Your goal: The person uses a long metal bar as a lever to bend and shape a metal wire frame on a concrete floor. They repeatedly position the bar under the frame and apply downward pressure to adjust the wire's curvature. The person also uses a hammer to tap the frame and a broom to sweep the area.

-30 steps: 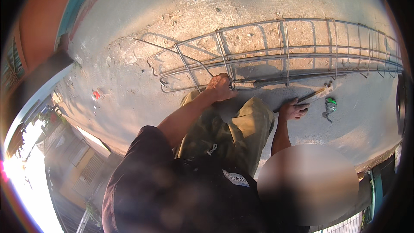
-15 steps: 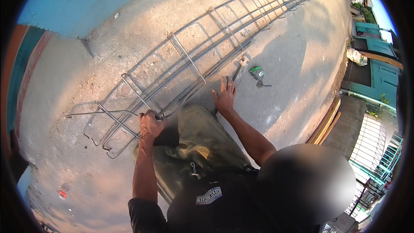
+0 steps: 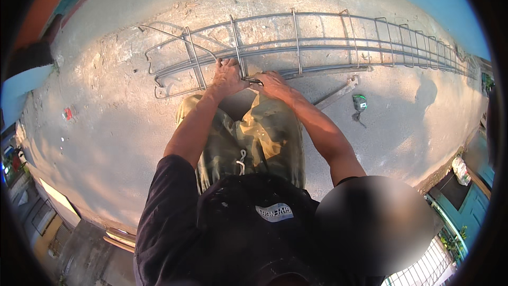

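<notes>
A long rebar cage (image 3: 296, 43), made of steel bars tied with square stirrups, lies on the ground across my front. My left hand (image 3: 226, 78) is closed round the steel near a stirrup towards the cage's left end. From beneath its fingers a bent rod (image 3: 177, 36) slants up and left. Close beside it, my right hand (image 3: 271, 83) is closed at the stirrup's near lower corner, its fingers touching the steel there. What exactly lies within the right fingers is partly hidden.
A flat steel bar with a notched end, like a bending wrench (image 3: 336, 93), lies right of my knees. Next to it sits a small dark and green bundle (image 3: 360, 104). Wooden planks (image 3: 120, 238) lie behind me at the lower left. A red scrap (image 3: 67, 114) is on the ground.
My right hand has moved left from beside the steel bar to the cage, next to my left hand. The left hand stays at the stirrup. The view has turned.
</notes>
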{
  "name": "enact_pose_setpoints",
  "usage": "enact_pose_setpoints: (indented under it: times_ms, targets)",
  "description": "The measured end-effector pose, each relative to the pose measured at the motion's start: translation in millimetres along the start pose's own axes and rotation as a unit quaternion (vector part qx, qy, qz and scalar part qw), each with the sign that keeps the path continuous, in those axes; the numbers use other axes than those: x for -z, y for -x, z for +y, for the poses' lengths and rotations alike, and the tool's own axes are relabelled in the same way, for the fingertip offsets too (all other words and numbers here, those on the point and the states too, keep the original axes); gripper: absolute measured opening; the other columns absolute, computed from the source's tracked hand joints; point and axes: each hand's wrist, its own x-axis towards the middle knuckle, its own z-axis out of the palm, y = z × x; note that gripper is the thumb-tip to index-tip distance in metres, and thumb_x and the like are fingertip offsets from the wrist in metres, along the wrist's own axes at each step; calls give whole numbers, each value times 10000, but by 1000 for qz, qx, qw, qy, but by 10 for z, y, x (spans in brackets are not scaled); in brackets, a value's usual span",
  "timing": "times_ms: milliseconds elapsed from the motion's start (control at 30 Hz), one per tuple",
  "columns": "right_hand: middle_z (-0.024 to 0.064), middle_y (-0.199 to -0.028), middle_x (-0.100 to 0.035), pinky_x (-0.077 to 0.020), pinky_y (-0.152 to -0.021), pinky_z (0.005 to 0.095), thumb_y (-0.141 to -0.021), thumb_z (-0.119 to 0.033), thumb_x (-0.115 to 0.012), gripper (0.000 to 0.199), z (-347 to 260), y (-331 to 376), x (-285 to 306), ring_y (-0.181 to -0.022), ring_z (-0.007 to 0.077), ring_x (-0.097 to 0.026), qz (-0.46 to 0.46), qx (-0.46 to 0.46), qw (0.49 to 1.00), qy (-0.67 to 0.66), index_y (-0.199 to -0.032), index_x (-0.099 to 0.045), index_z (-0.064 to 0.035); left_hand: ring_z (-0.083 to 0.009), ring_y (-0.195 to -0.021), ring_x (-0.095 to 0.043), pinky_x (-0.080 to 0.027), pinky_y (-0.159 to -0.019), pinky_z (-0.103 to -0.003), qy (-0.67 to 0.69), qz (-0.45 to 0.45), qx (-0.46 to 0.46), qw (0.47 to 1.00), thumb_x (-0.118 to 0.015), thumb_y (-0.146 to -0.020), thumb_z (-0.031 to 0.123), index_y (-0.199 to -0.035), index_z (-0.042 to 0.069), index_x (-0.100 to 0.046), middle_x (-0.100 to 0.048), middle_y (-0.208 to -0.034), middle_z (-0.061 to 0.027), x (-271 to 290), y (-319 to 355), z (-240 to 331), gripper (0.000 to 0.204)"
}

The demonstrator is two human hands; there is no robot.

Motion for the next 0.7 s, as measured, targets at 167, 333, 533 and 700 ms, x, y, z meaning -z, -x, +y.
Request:
enact_pose_setpoints:
  times_ms: [167,333,533,700]
  targets:
    - [205,-948,-678,-462,-857,491,-925,-401,-572,371,129,148,82,-983,403,-618,-13,-29,999,-12,-987,-662,-47,-312,-1457,-215,-84,-1144,-659,-29,30,4,999,-688,-693,469,-1286,-33,-545,-349,-1502,-190,-109,121,-72,789]
    - [203,-885,-671,-464,-776,505,-923,-439,-572,397,314,301,369,-900,410,-624,-47,-60,996,48,-947,-657,-52,-319,-1493,-78,-75,-1163,-618,-45,100,69,992,-710,-707,496,-1509,12,-213,-147,-1593,-175,-221,239,-72,1060]
    - [211,-808,-661,-465,-745,502,-920,-486,-556,454,351,297,475,-836,423,-621,-70,-67,992,86,-876,-661,-47,-319,-1489,-92,-103,-1168,-596,11,176,115,978,-768,-702,510,-1517,51,-201,-146,-1592,-168,101,319,-545,1094]
    - [223,-775,-644,-452,-698,518,-930,-516,-536,503,421,213,414,-789,436,-609,-56,-25,994,92,-865,-651,-31,-300,-1476,-159,-142,-1167,-598,-107,175,19,979,-679,-833,353,-1491,74,-274,-248,-1560,-134,246,-146,-680,822]
